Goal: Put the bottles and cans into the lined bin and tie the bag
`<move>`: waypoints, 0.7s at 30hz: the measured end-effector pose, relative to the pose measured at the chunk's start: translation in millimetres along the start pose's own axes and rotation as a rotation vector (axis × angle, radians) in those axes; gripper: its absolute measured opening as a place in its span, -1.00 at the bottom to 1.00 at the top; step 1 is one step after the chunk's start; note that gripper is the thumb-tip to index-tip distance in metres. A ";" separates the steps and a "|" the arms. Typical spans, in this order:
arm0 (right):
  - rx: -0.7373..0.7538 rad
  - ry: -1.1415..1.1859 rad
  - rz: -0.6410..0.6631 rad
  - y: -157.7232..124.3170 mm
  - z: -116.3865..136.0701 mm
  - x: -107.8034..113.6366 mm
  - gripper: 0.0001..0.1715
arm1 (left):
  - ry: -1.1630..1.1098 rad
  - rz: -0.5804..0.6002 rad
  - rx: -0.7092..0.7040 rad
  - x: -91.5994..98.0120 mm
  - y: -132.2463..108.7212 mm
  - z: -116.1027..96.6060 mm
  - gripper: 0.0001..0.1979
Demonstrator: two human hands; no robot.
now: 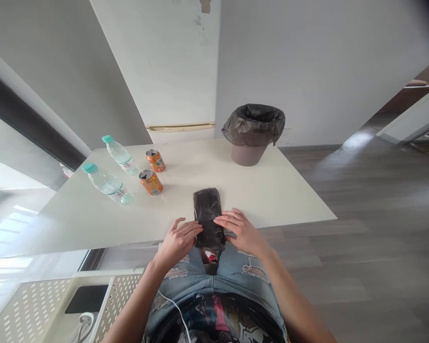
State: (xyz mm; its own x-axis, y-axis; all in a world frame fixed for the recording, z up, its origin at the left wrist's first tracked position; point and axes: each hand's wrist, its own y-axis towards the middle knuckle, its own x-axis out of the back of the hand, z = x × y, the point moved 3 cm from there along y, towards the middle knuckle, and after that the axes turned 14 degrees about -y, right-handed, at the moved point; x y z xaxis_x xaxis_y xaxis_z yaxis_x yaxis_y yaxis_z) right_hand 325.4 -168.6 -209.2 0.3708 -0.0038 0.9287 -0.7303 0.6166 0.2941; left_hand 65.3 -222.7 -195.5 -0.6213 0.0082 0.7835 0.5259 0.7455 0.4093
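Note:
A folded black plastic bag (208, 205) lies at the near edge of the white table, its lower end reaching past the edge. My left hand (180, 240) rests on its left side, fingertips on the plastic and thumb hidden below. On the right side my right hand (241, 231) touches it with spread fingers. Two clear bottles with teal caps, one nearer (109, 186) and one farther (119, 155), stand at the left, beside two orange cans (155, 161), (151, 182). A brown bin (248, 155) lined with a black bag stands at the back right.
The white table (271, 190) ends at the right above a grey wood floor (361, 267). A white cabinet door (178, 62) and a grey wall stand behind it. At the lower left is a perforated white rack (39, 305) holding a dark flat object (86, 299) and a white cable.

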 end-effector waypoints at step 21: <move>-0.684 0.288 -0.205 60.3 -9.0 -10.8 -0.73 | -0.326 -0.476 0.731 -11.8 67.9 40.2 -0.64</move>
State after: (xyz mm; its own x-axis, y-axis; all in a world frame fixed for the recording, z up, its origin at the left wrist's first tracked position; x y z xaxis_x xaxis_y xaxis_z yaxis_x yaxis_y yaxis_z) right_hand 282.4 -124.3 -203.5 0.6636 -0.0235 0.7477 -0.1480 0.9756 0.1621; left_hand 85.1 -145.4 -195.8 -0.8684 -0.3024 0.3930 -0.2543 0.9520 0.1706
